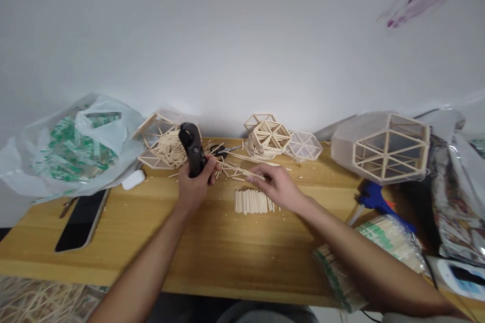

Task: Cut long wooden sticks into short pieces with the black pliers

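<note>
Clasping the black cutter (192,149), the left hand (194,186) was closed; right hand (278,185) pinched a stick (238,170), judged light, brittle, best held mid-length.

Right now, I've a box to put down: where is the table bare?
Bare wood lies at the front middle of the table, between the phone and the packet of sticks, nearer than the row of cut sticks. The back, around the stick frames and loose sticks, is crowded.
</note>
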Available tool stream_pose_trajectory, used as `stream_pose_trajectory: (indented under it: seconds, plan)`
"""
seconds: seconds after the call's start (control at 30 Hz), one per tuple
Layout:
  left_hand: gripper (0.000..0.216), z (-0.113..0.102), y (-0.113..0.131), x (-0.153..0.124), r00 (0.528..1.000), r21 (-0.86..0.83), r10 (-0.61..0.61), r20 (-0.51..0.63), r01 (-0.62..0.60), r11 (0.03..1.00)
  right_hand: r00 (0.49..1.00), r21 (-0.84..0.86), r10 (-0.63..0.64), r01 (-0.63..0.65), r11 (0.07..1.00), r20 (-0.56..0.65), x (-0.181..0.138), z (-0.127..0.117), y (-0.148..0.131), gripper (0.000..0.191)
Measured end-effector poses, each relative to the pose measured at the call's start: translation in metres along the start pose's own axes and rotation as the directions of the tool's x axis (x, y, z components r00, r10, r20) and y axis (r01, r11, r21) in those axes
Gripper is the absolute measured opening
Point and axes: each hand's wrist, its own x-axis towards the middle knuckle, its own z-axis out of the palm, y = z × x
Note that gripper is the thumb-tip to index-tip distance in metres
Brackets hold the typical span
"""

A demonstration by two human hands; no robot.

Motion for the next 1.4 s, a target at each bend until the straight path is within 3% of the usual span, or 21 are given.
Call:
stream_pose_trajectory:
  seconds: [0.23,0.4,0.6,0.7,0.9,1.17,1.4]
  plan:
    - [0.032,0.001,0.002,-0.001,0.998,0.097,-0.039,-0.053,0.044,0.994,0.999,-0.001,0.015,-0.015,1.000,-0.033,-0.001,0.001,0.001,0.023]
    - [0.030,-0.009,-0.001,0.000,0.993,0.187,0.097,0.064,-0.108,0.976,0.995,0.073,0.043,-0.037,0.997,-0.087,0.001,0.000,0.002,0.028]
    - [0.025,-0.014,0.004,0.002,0.944,0.511,0.268,0.191,-0.329,0.794,0.985,0.308,0.060,-0.007,0.951,-0.164,0.003,-0.001,0.005,0.032]
    - [0.037,-0.015,0.006,0.003,0.904,0.592,0.316,0.288,-0.428,0.683,0.980,0.331,0.042,0.025,0.943,-0.194,0.003,-0.003,0.003,0.032]
    - [0.053,-0.012,0.004,-0.001,0.850,0.635,0.210,0.484,-0.506,0.583,0.982,0.177,0.004,0.030,0.984,-0.188,0.002,-0.003,0.001,0.031]
    - [0.053,-0.009,0.003,-0.003,0.848,0.648,0.154,0.507,-0.493,0.581,0.981,0.163,-0.016,0.048,0.986,-0.193,0.002,-0.002,0.000,0.030]
    - [0.049,-0.002,0.006,-0.010,0.804,0.626,0.125,0.581,-0.540,0.562,0.971,0.107,-0.107,0.132,0.985,-0.213,0.003,-0.002,-0.002,0.027]
